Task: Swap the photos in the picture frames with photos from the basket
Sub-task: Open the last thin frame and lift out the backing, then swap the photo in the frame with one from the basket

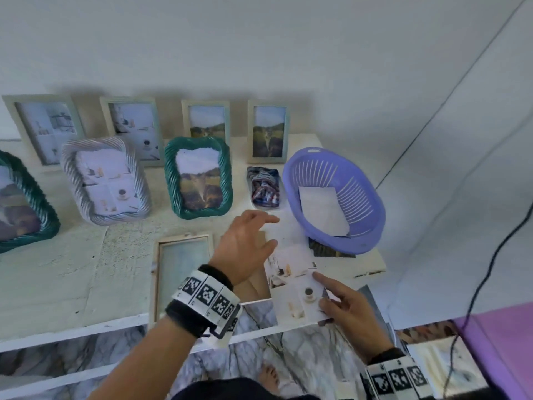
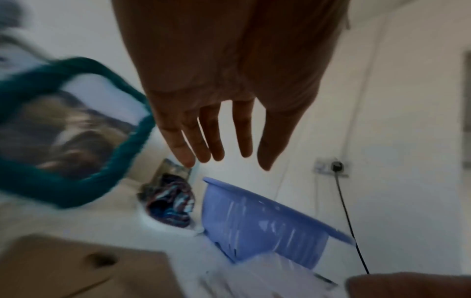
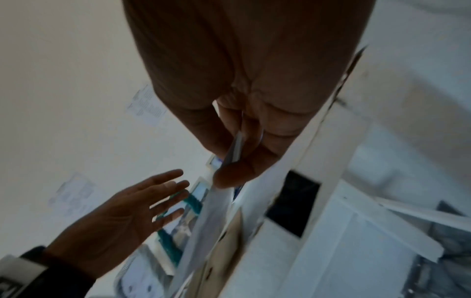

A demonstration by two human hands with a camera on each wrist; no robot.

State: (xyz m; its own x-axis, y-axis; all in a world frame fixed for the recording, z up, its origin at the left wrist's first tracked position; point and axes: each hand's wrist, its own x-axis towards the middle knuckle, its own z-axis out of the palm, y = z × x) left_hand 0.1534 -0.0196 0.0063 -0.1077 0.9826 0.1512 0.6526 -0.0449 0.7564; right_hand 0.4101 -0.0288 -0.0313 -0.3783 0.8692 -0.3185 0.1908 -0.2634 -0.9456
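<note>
to the left of the left hand (image 1: 245,249), an opened frame (image 1: 181,272) lies flat, seemingly glass only. the left hand hovers with fingers spread wide, holding nothing. to its right, the right hand (image 1: 350,313) pinches a photo (image 1: 297,284) of a cup and candles by its edge. beyond both hands the basket (image 1: 360,226) holds a white sheet. judged step: seating a new photo; next it must be squared over the frame opening. the right wrist view shows the thumb (image 3: 237,171) clamping the photo edge, unseen from the head; the left wrist view shows a brown backing board (image 2: 76,268) below the palm.
</note>
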